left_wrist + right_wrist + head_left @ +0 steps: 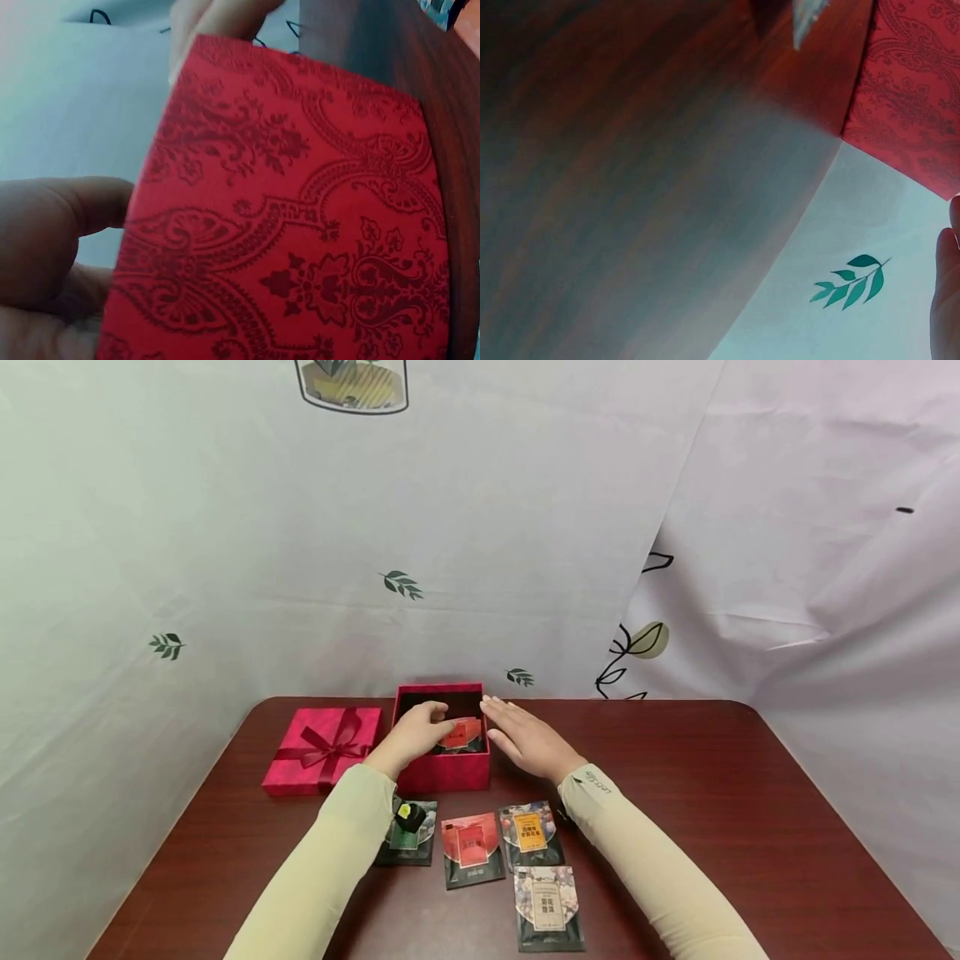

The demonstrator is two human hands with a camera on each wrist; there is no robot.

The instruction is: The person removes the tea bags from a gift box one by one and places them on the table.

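Observation:
A red patterned box (442,772) stands uncovered at the back of the table. A red and black sachet (463,737) leans inside it. My left hand (420,732) is over the box's left part, fingers bent, with the thumb beside the sachet's upper left edge and a gap between thumb and forefinger. In the left wrist view that hand (45,247) lies above the rim of the box's patterned wall (285,210). My right hand (528,739) rests with straight fingers along the box's right side; only a few fingers (946,285) show in the right wrist view.
A red lid (300,768) with a dark ribbon bow lies left of the box. In front lie a green sachet (420,852) partly behind my left wrist, a red sachet (472,852), an orange-labelled sachet (532,837) and a pale floral sachet (547,906). A cloth backdrop hangs behind.

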